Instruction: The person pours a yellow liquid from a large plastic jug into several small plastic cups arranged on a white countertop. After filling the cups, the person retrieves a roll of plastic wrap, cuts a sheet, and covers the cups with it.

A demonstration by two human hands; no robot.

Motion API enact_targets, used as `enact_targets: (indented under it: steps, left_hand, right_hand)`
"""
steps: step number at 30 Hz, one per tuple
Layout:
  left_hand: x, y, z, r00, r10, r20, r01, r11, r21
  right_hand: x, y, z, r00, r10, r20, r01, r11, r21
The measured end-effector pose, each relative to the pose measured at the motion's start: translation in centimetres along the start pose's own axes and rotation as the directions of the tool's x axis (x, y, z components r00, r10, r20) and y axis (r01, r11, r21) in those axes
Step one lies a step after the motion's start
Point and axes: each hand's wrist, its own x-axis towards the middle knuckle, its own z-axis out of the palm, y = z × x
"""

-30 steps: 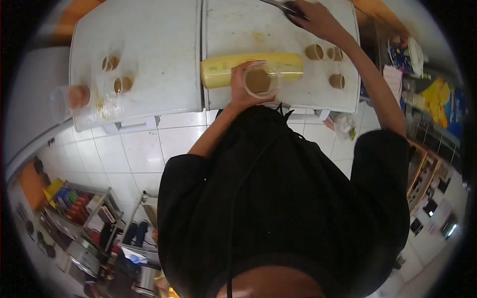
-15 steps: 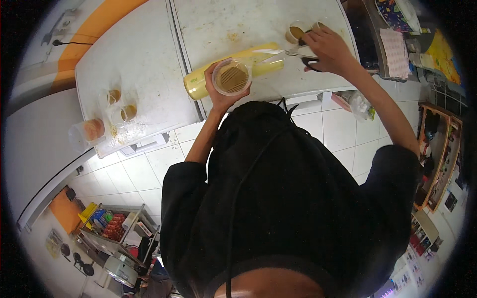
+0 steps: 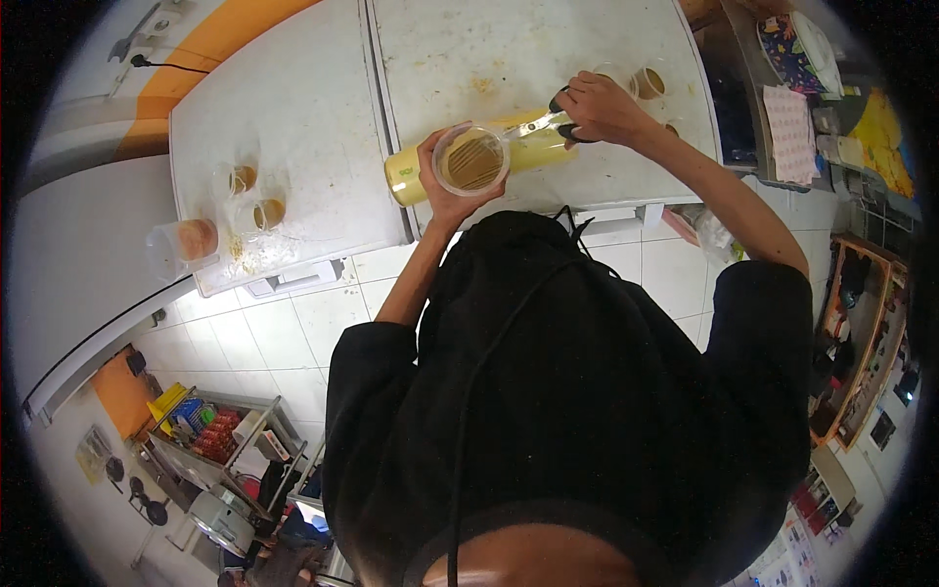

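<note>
My left hand [image 3: 449,203] is wrapped round a clear round plastic tub [image 3: 471,159], its open top facing up. Brown contents with a striped look show inside it. In my right hand [image 3: 604,110] is a pair of scissors [image 3: 533,126] with black handles. The blades point left, with their tips at or close to the tub's right rim; whether they touch it I cannot tell. Beneath both hands, a yellow roll [image 3: 402,177] lies across the white table [image 3: 548,44].
Beyond my right hand stand clear cups, one with brown contents [image 3: 649,84]. To the left are two small cups, one with amber contents [image 3: 268,214], and a larger tub [image 3: 186,240] lying near the edge with crumbs beside it. A seam [image 3: 380,73] divides the tabletop.
My right hand has moved left with the scissors, bringing the blades up to the tub. My left hand still holds the tub over the roll. The whole view has shifted slightly.
</note>
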Motion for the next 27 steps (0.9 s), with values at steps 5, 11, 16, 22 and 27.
enact_targets:
  steps: [5,11,16,22,27]
  left_hand:
    - [0.0,0.1,-0.4,0.998,-0.041,0.036,0.042,0.999,-0.009]
    - [0.5,0.5,-0.9,0.993,-0.120,-0.016,0.117,0.986,-0.119]
    - [1.6,1.4,-2.3,0.985,-0.168,0.043,0.173,0.964,-0.203]
    - [2.9,2.3,-3.2,0.991,-0.133,0.012,0.133,0.974,-0.184]
    - [5.4,3.4,-5.0,0.995,-0.026,-0.091,0.007,0.979,-0.204]
  right_hand:
    - [2.4,-1.8,0.8,0.999,-0.030,-0.033,0.030,0.999,0.014]
    - [3.7,-2.8,2.2,1.000,0.009,0.013,-0.010,0.996,0.093]
    - [6.1,-4.9,1.8,0.977,-0.090,-0.196,0.116,0.985,0.124]
    - [8.8,-8.2,6.2,0.964,-0.073,-0.257,0.157,0.933,0.325]
    - [9.0,-9.6,5.7,0.978,-0.047,-0.205,0.112,0.941,0.320]
